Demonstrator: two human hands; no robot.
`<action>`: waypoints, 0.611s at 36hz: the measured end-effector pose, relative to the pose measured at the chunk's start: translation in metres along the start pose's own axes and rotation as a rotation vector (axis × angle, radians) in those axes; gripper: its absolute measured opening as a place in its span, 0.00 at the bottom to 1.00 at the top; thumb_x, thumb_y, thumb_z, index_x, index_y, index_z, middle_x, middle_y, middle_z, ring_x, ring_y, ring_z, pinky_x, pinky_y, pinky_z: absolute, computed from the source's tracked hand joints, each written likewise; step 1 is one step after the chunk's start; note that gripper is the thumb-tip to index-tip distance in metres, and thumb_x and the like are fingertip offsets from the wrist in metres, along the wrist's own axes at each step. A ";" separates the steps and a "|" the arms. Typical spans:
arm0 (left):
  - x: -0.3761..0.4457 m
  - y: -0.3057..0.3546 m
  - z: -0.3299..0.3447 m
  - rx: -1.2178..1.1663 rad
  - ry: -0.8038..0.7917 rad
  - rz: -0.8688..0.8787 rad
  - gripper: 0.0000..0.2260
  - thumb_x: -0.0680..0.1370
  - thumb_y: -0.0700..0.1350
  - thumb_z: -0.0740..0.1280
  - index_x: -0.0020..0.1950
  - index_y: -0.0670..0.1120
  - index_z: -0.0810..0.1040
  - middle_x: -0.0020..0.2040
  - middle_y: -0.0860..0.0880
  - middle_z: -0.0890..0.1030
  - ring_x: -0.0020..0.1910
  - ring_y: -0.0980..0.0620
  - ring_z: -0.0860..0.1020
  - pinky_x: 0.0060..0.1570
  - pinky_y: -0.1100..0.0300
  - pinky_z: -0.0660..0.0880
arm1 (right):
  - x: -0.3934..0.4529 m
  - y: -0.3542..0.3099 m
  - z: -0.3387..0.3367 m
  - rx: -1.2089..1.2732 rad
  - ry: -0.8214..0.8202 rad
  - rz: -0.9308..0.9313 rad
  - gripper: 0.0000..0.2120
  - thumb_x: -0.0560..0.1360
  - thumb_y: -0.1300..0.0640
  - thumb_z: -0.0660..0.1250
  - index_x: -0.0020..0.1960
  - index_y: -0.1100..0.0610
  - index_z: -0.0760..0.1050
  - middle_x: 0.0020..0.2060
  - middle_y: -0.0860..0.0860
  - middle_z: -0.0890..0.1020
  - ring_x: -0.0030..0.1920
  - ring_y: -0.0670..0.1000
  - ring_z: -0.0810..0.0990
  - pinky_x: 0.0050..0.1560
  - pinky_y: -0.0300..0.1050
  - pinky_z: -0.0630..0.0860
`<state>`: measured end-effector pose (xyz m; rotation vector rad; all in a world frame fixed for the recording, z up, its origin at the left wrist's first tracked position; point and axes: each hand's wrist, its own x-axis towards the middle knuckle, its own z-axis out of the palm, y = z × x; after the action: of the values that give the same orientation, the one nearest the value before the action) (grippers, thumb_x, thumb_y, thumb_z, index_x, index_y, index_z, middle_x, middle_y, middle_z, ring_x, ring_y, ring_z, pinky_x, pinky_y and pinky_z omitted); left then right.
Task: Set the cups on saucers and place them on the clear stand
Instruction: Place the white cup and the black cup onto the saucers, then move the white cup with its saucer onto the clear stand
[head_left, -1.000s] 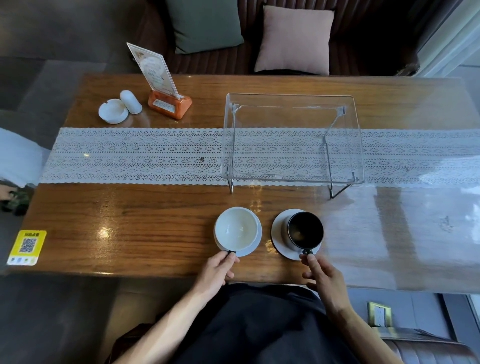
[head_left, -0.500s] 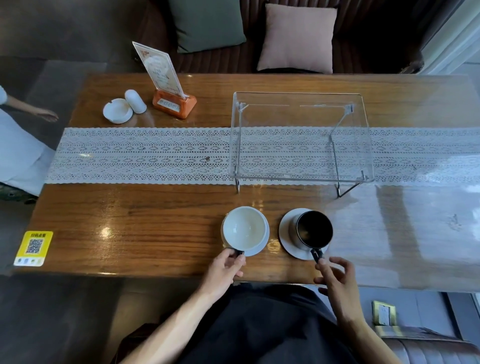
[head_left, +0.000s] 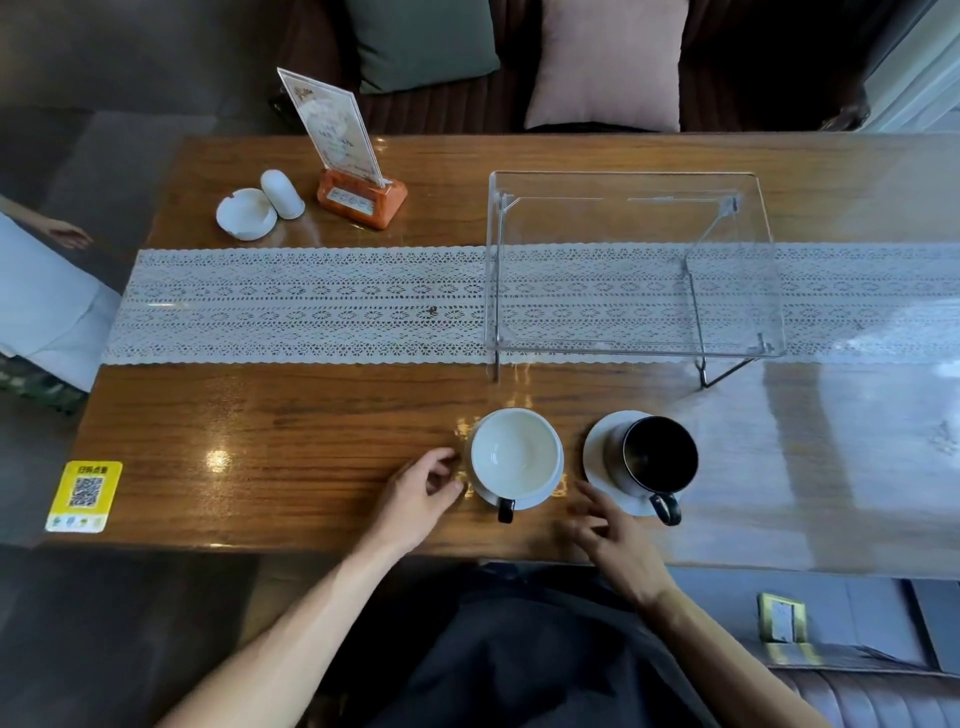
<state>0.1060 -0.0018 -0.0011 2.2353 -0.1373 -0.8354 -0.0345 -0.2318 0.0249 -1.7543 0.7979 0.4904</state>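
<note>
A white cup (head_left: 514, 449) with a dark handle stands on a white saucer (head_left: 545, 500) near the table's front edge. To its right a black cup (head_left: 658, 454) stands on a second white saucer (head_left: 597, 452). My left hand (head_left: 421, 493) is just left of the white cup's saucer, fingers curled apart, holding nothing. My right hand (head_left: 610, 530) is between the two saucers, fingers spread close to the black cup's saucer rim, holding nothing. The clear stand (head_left: 631, 182) sits behind the cups on the lace runner, with nothing on it.
A lace runner (head_left: 301, 304) crosses the wooden table (head_left: 291, 441). At the back left are a white ashtray (head_left: 245, 214), a white shaker (head_left: 281, 193) and a menu card in an orange holder (head_left: 358, 195). A yellow QR sticker (head_left: 85, 493) lies front left. A person stands at the far left.
Both hands have let go of the cup handles. My left hand has moved to the left of the white cup's saucer and my right hand to the left of the black cup's saucer.
</note>
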 end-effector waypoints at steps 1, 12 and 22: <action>0.005 0.002 -0.002 0.018 -0.019 0.012 0.20 0.77 0.49 0.70 0.68 0.57 0.72 0.51 0.60 0.78 0.48 0.61 0.78 0.44 0.67 0.73 | 0.005 -0.004 0.004 0.019 0.009 0.004 0.26 0.77 0.57 0.68 0.73 0.48 0.66 0.56 0.46 0.80 0.56 0.47 0.79 0.59 0.46 0.73; 0.037 0.017 -0.003 0.115 -0.117 0.070 0.32 0.73 0.41 0.72 0.73 0.61 0.66 0.58 0.52 0.79 0.48 0.56 0.80 0.48 0.63 0.74 | 0.033 -0.027 0.023 0.040 0.119 0.004 0.29 0.77 0.62 0.66 0.76 0.50 0.62 0.65 0.55 0.79 0.63 0.55 0.76 0.64 0.50 0.73; 0.040 0.013 -0.001 0.094 -0.126 0.048 0.35 0.70 0.40 0.74 0.71 0.65 0.67 0.47 0.57 0.77 0.37 0.63 0.77 0.39 0.67 0.73 | 0.047 -0.021 0.027 0.086 0.206 0.043 0.29 0.74 0.64 0.69 0.72 0.47 0.69 0.66 0.50 0.79 0.52 0.50 0.81 0.61 0.52 0.77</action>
<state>0.1397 -0.0246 -0.0129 2.2566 -0.2934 -0.9612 0.0150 -0.2156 -0.0016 -1.7292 0.9884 0.3019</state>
